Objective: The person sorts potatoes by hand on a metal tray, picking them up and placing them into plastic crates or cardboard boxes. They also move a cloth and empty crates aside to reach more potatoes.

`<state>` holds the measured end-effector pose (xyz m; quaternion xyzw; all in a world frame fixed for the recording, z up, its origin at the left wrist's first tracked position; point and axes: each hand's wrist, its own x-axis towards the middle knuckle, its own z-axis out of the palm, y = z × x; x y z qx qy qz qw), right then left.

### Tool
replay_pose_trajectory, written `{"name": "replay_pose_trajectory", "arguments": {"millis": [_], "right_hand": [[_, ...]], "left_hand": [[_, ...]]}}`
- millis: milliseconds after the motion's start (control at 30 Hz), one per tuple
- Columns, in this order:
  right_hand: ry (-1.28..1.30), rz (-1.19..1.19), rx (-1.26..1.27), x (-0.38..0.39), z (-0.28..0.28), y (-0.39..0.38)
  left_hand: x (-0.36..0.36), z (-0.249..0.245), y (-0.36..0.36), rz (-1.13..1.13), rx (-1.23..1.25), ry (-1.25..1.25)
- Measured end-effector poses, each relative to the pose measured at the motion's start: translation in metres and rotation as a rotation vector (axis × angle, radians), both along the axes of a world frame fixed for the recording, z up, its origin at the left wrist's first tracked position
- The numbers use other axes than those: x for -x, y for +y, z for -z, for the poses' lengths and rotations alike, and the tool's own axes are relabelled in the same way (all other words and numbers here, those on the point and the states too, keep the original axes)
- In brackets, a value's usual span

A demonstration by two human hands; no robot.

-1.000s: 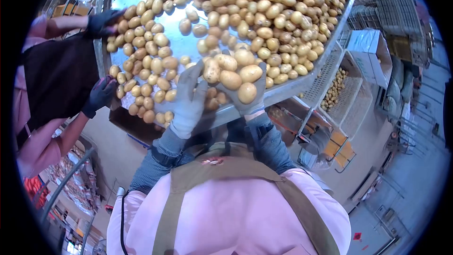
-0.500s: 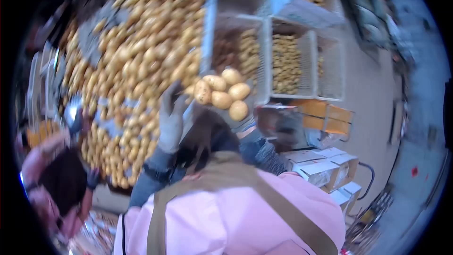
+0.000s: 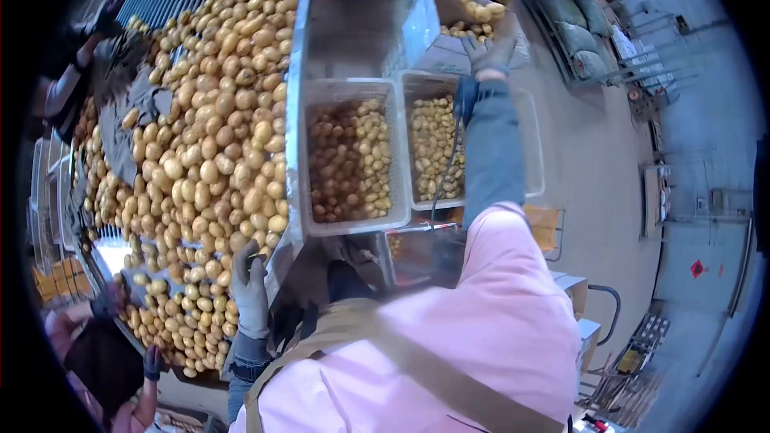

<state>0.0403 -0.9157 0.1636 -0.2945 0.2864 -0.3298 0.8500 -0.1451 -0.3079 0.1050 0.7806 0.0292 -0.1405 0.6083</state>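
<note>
Wet-looking yellow potatoes (image 3: 220, 136) cover the sorting table (image 3: 294, 112) on my left. My left hand (image 3: 251, 293), in a grey glove with dark fingertips, is at the near right end of the potato pile by the table's edge. Its fingers are loosely bent and apart, with nothing visible in them. Far out to the right, my gloved right hand (image 3: 491, 56) reaches over the near side of a white box (image 3: 449, 52). Its fingers are spread and somewhat blurred. Larger potatoes (image 3: 481, 12) lie inside that box, just beyond the fingertips.
Two white plastic crates (image 3: 353, 228) of smaller potatoes stand beside the table, one partly under my right arm. A grey cloth (image 3: 120, 128) lies among the potatoes. Across the table are other people, one with a gloved hand (image 3: 152, 362). Cardboard boxes (image 3: 573, 289) and filled sacks (image 3: 561, 8) stand rightward.
Several potatoes that were gathered in front of me by my right arm are gone from there. My right arm has swung out to the white box. My left hand stays near the table's edge.
</note>
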Motion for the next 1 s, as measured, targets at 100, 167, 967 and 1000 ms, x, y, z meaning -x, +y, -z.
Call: {"name": "replay_pose_trajectory", "arguments": {"millis": [100,167,967,1000], "right_hand": [[-0.19,-0.287,0.253,0.044,0.143,0.065],[0.132,-0.422,0.046,0.074,0.186,0.175],[0.007,-0.813,2.515,0.085,0.174,0.794],[-0.036,-0.801,2.511,0.093,0.178,0.813]], "left_hand": [[0.019,0.015,0.039,-0.001,-0.113,0.079],[0.024,-0.006,0.05,0.071,-0.159,0.106],[0.238,0.089,0.34,-0.593,-0.203,0.231],[0.237,0.092,0.342,-0.695,-0.24,0.156]]}}
